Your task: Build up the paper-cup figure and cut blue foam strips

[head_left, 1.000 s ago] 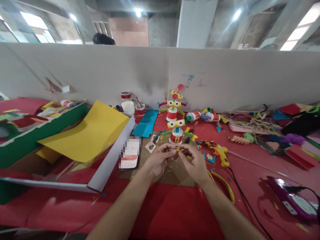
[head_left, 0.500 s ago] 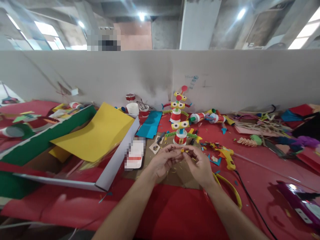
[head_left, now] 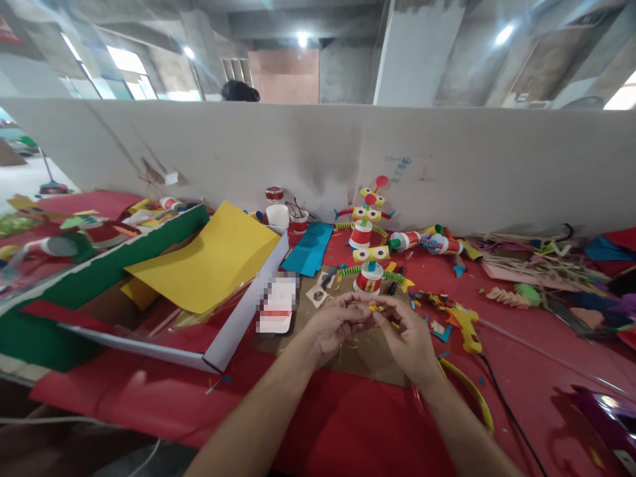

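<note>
Both hands meet above a brown cardboard sheet (head_left: 382, 361). A small yellow piece (head_left: 373, 308), perhaps paper, sits pinched between the fingertips of my left hand (head_left: 335, 328) and my right hand (head_left: 405, 331). Its exact shape is too small to make out. Just behind the fingers stands a paper-cup figure (head_left: 368, 278) with a yellow eye strip, green folded arms and a red-and-white cup body. A second cup figure (head_left: 361, 233) with a red nose stands farther back. Left of my hands lies a white card with a hole (head_left: 317, 296).
An open box (head_left: 243, 324) holding yellow paper (head_left: 209, 258) stands at left. Blue sheets (head_left: 311, 248) lie behind it. To the right are a yellow glue gun (head_left: 467, 328) with a black cord, a yellow ring (head_left: 477, 391) and paper scraps (head_left: 440, 329). A white partition (head_left: 223, 152) closes the back.
The view has turned slightly left, so everything appears shifted to the right. Both hands keep their pinch on the small yellow piece, with slight finger movement.
</note>
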{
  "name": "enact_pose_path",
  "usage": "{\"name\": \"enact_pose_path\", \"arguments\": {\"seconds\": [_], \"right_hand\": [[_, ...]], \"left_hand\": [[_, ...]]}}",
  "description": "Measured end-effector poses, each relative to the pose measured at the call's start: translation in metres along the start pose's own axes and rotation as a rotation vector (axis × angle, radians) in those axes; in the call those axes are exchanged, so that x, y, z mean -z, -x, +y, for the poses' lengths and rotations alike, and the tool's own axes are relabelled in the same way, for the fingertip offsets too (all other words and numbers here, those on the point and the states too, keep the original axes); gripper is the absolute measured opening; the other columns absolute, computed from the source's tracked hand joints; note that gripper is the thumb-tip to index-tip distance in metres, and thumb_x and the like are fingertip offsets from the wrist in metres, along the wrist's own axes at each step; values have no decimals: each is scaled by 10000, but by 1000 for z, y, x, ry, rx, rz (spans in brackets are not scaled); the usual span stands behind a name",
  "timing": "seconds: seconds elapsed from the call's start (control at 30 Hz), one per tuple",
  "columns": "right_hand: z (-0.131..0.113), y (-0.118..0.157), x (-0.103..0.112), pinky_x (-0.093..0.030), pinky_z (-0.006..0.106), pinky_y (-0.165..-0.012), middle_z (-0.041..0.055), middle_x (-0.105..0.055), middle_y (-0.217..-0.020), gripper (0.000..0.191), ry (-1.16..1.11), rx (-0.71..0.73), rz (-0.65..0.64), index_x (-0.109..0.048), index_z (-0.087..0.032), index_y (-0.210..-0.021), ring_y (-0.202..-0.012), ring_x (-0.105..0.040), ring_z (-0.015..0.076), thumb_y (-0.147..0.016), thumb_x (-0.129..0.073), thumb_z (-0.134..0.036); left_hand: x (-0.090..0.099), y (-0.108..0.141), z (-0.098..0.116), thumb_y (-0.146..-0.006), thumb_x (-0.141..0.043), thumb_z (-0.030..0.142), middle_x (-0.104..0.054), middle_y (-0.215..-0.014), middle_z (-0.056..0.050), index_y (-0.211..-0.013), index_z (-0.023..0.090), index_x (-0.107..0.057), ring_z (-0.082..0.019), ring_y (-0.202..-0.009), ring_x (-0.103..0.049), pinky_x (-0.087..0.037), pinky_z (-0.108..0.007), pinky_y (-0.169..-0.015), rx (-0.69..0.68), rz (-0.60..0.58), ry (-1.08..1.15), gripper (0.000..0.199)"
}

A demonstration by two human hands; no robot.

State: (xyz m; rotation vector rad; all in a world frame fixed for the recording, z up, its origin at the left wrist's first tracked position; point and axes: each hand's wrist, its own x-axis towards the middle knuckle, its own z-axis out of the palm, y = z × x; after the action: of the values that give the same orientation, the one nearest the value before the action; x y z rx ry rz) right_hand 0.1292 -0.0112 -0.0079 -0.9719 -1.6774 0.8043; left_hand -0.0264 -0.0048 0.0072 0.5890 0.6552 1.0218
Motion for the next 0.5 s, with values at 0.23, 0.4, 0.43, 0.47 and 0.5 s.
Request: {"name": "enact_pose_path", "arguments": {"seconds": [0.23,0.4,0.43,0.47,0.5], "right_hand": [[2,1,0,-521,315,-757,62,-652,-1044,219,-31,-19,-30,-591,-240,-1077,-867,-626,173,-868,-542,-286],[2,-1,0,-519,314,-770,62,-652,-1017,203,-30,-12,-34,-594,-232,-1061,-888,-624,176,-872,-535,-277],[1,-1,0,-521,315,-770,64,-652,-1020,206,-37,-11,-37,-591,-230,-1065,-888,-625,176,-872,-534,-274],[1,-1,0,-524,316,-766,65,-652,-1022,211,-44,-10,-41,-588,-229,-1071,-885,-626,176,-871,-533,-273],[0,-1,1,-527,316,-759,66,-652,-1023,219,-50,-9,-44,-583,-227,-1078,-878,-627,175,-869,-535,-271]], "left_hand": [[2,-2,-3,-615,-770,90,-649,-743,-21,-835,116,-632,-108,-700,-627,-486,-255,-742,-6,-17,0,261],[4,-3,-5,-616,-771,102,-642,-735,-20,-815,119,-631,-100,-685,-610,-456,-229,-693,-9,-45,-7,244],[4,-3,-5,-612,-773,103,-637,-726,-16,-814,122,-632,-94,-670,-601,-446,-221,-676,-8,-47,-11,247],[4,-3,-5,-609,-775,105,-632,-716,-11,-813,123,-633,-86,-653,-589,-436,-214,-659,-6,-49,-14,248],[4,-3,-4,-607,-775,105,-626,-711,-7,-813,124,-635,-79,-637,-577,-427,-209,-646,-5,-53,-17,250]]}}
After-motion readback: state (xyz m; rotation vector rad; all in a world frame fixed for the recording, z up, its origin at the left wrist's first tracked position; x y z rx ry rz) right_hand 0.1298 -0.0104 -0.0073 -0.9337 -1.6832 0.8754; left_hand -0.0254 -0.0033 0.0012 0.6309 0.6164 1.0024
